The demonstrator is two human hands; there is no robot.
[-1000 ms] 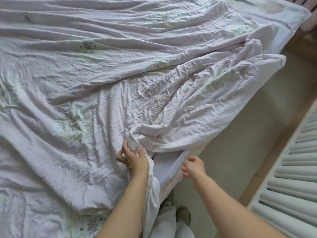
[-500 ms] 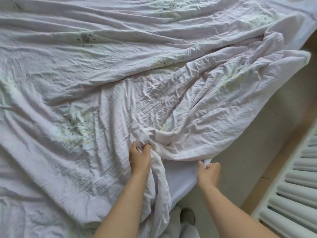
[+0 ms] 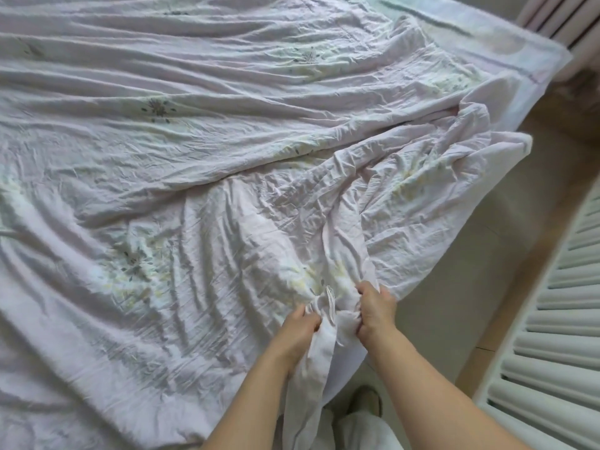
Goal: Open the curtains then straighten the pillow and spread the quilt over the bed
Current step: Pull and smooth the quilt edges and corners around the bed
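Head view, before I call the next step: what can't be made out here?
- Pillow: not in the head view; under the quilt or beyond the top edge, cannot tell.
- Curtains: only pink folds at the top right corner, cut off; open or closed unknown.
- Quilt's far and left edges: cut off by the frame.
- Fingertips of the left hand and right hand: buried in bunched fabric.
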